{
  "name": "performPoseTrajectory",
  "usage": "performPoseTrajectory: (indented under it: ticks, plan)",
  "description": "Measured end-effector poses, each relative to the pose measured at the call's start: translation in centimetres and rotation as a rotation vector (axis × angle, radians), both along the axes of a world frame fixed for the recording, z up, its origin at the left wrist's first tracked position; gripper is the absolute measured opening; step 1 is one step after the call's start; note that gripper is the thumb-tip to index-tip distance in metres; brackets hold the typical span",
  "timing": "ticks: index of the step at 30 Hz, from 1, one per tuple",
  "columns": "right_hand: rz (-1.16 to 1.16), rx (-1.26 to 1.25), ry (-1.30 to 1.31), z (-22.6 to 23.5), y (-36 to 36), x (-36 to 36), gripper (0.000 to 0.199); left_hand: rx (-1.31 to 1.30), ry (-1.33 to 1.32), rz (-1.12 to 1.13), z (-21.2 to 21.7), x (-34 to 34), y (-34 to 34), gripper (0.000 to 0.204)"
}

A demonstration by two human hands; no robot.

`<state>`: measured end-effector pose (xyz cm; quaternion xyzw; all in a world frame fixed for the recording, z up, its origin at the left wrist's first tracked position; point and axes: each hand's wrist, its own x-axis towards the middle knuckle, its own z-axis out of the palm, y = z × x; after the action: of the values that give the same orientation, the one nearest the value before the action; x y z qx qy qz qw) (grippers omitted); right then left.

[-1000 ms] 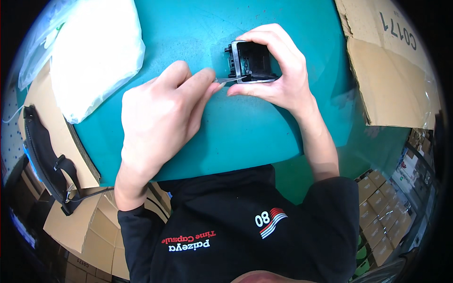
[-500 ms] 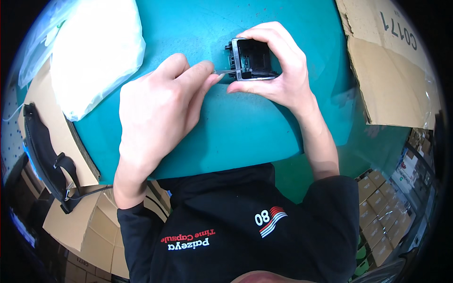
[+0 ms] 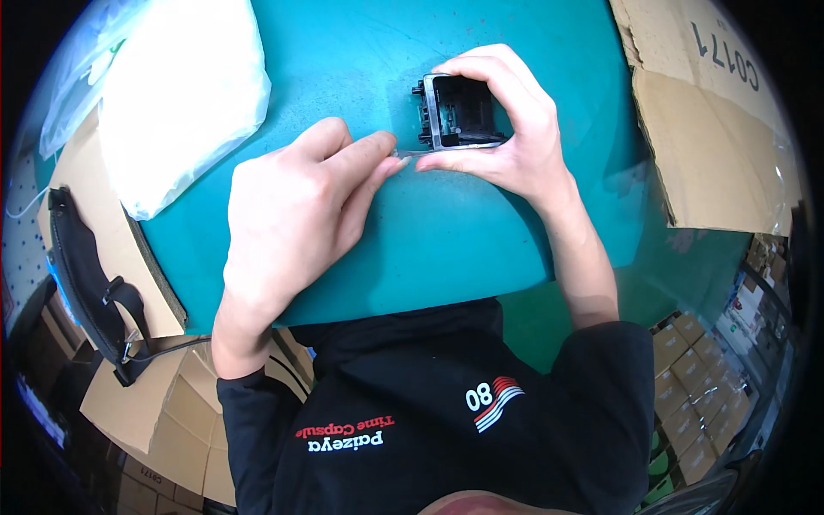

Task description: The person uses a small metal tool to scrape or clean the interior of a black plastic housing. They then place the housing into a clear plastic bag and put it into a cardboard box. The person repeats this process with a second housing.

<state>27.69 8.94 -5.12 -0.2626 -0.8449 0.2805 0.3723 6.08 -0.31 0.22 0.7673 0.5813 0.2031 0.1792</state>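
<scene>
A black, hollow, box-shaped housing is held above the teal surface, its open side and pale rim facing up. My right hand grips it between fingers above and thumb below. Small black prongs stick out along the housing's left side. My left hand is closed in a pinch, close to the housing's lower left corner. From its fingertips a thin, pale, shiny strip runs toward that corner and my right thumb. The strip's exact kind and whether its far end touches the housing cannot be made out.
A full white plastic bag lies at the far left on the teal table. Below it, a black strap rests by a cardboard flap. An open cardboard box borders the right side. Stacked cartons stand lower right.
My left hand has moved slightly right and down. The thin strip, which reached across the rim into the housing, now lies lower, at its bottom corner. My right hand and the housing have barely shifted.
</scene>
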Motion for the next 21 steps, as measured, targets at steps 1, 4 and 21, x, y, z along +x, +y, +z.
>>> performPoseTrajectory:
  ticks: [1, 4, 21]
  plan:
    - [0.001, -0.001, 0.002, -0.03, 0.02, 0.03, 0.062, -0.012, 0.004, 0.001, -0.05, -0.01, -0.07, 0.010]
    - [-0.001, -0.004, 0.000, -0.03, -0.02, -0.03, 0.062, 0.003, 0.007, 0.024, -0.18, -0.02, -0.08, 0.009]
    - [-0.006, 0.007, 0.005, -0.22, 0.02, -0.01, 0.062, 0.021, 0.004, -0.010, -0.20, -0.09, 0.14, 0.012]
